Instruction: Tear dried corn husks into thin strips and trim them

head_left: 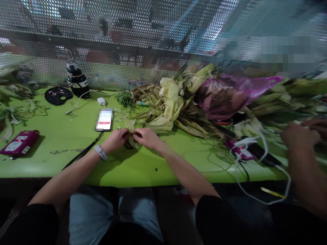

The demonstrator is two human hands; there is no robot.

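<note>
Between my two hands is a small piece of pale corn husk (130, 125), held just above the green table near its front. My left hand (119, 139), with a white band on the wrist, pinches the husk from the left. From the right, my right hand (146, 138) pinches the same piece, its fingertips close to the left ones. Something dark and curved shows beneath the fingers, too hidden to name. Behind my hands lies a heap of dried and pale corn husks (171, 102). A lit phone (104, 119) with a black strap lies beyond my left hand.
A dark bottle (77, 81) and a black palette-shaped tray (58, 95) stand at the back left. Magenta power strips (20, 143) lie left and right. A pink plastic bag (224, 97) rests on husks. Another person's hands (300, 134) work at right, near white cables (264, 144). Perforated metal screen (153, 41) behind.
</note>
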